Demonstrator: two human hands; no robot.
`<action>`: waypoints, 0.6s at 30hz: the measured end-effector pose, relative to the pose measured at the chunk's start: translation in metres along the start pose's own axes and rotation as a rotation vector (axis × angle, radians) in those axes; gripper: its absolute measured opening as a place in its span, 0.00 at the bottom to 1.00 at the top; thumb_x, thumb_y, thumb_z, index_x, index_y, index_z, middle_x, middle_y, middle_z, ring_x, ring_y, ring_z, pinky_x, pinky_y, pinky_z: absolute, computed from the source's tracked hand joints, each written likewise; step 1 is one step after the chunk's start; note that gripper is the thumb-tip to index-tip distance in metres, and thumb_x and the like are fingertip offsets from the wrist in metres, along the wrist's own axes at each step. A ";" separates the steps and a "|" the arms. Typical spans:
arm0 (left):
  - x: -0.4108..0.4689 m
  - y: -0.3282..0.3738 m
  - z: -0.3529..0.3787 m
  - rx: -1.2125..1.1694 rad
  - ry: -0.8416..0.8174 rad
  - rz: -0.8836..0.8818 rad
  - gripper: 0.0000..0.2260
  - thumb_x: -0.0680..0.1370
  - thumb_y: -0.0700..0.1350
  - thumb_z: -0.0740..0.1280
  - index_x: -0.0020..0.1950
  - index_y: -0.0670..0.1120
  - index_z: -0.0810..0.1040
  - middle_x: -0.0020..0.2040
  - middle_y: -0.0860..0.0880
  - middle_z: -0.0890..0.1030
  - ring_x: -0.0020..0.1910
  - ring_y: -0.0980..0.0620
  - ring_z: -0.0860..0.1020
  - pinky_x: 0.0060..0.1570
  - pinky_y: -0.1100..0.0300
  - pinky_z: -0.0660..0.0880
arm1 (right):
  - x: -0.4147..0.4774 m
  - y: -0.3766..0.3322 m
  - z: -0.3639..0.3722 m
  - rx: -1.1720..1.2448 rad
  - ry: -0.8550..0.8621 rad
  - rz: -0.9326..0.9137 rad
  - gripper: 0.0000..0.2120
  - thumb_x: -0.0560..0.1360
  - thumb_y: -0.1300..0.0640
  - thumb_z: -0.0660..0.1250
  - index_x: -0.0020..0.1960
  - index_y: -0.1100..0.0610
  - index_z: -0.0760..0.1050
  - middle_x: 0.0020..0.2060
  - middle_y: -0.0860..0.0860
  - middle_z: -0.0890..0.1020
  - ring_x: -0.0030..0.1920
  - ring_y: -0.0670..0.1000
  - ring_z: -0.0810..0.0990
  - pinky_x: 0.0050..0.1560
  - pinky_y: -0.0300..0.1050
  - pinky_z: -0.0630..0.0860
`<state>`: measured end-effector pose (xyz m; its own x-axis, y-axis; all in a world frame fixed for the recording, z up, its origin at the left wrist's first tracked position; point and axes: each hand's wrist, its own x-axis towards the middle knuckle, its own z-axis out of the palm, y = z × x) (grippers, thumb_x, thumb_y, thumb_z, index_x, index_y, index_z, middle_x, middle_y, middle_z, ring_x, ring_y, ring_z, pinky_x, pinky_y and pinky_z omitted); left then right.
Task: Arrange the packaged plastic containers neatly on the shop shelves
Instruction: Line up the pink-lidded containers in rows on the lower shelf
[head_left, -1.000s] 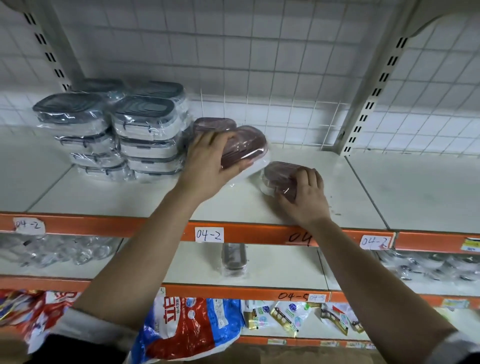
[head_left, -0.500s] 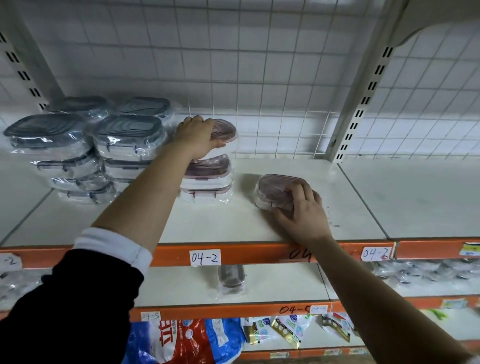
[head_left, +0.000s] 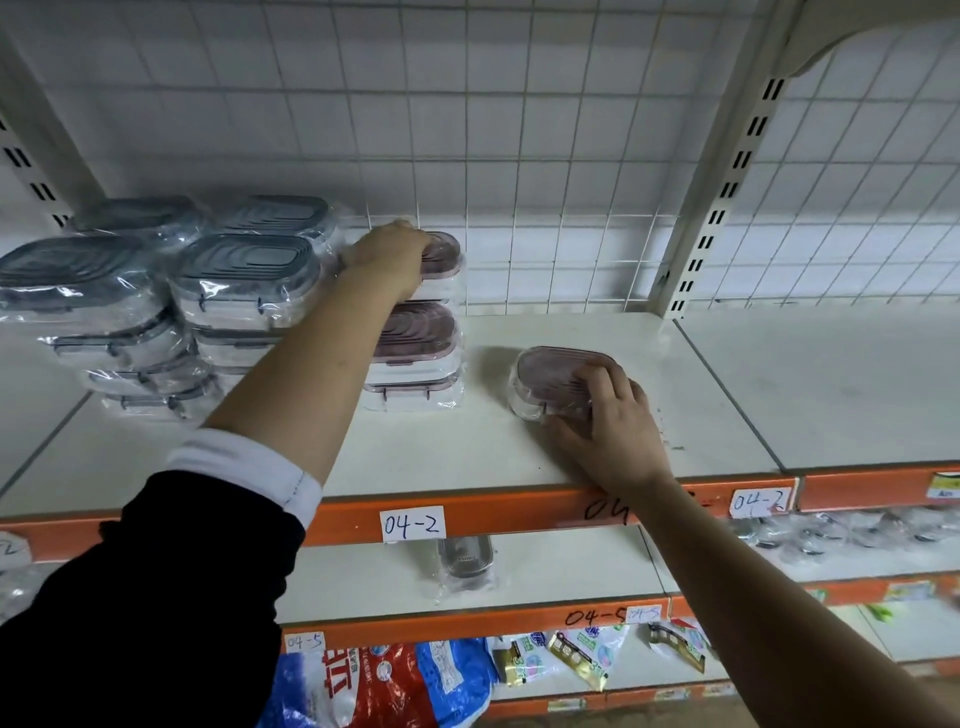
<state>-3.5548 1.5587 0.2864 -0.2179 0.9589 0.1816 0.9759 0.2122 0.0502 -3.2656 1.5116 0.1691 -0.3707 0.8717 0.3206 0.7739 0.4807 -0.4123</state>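
Top shelf (head_left: 597, 467), orange front edge, label reads 04-2.

Left hand (head_left: 387, 260) reaches to the back of the shelf and lies over the top pink-lidded container (head_left: 441, 257) of the pink stack (head_left: 415, 358). Fingers curl over its near and left side. Grip looks closed on it, though how firmly I cannot tell. The stack stands just right of the grey-lidded containers (head_left: 244, 275), which sit wrapped and piled in 2 rows.

Right hand (head_left: 608, 421) covers the near right part of a lone pink-lidded container (head_left: 550, 374), which sits flat on the shelf. Fingers spread across the lid, thumb low at the front wall. Grip: grasping that container.

Key relation: the lone container lies to the right of the pink stack and a little nearer the front edge, with bare shelf between them. Its long axis runs roughly left to right, much like the lids in the stack. The right hand is on it already; the left is busy at the stack.

Judgement: the likely move carries it leftward.
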 end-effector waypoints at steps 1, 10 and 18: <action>0.000 -0.001 0.001 0.000 0.016 -0.019 0.22 0.78 0.37 0.66 0.71 0.51 0.72 0.69 0.45 0.70 0.68 0.41 0.70 0.63 0.44 0.70 | 0.000 0.001 0.000 -0.002 0.001 0.000 0.26 0.73 0.45 0.71 0.64 0.58 0.70 0.62 0.54 0.72 0.60 0.61 0.71 0.61 0.57 0.71; -0.022 0.010 0.008 -0.012 0.155 -0.062 0.23 0.77 0.33 0.63 0.72 0.44 0.70 0.66 0.39 0.69 0.64 0.37 0.70 0.61 0.47 0.70 | -0.003 0.000 -0.003 0.015 0.015 0.036 0.26 0.72 0.44 0.71 0.64 0.56 0.71 0.63 0.52 0.72 0.60 0.61 0.70 0.60 0.55 0.71; -0.135 0.025 0.032 -0.200 0.533 0.136 0.10 0.78 0.43 0.64 0.57 0.43 0.80 0.54 0.42 0.79 0.49 0.39 0.79 0.44 0.48 0.77 | -0.007 -0.003 -0.007 0.024 0.049 0.027 0.26 0.71 0.44 0.72 0.64 0.56 0.72 0.62 0.52 0.74 0.60 0.61 0.72 0.55 0.55 0.74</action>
<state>-3.5006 1.4401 0.2320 -0.1160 0.7373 0.6655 0.9860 0.0049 0.1665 -3.2619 1.5034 0.1745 -0.3236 0.8792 0.3496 0.7706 0.4593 -0.4419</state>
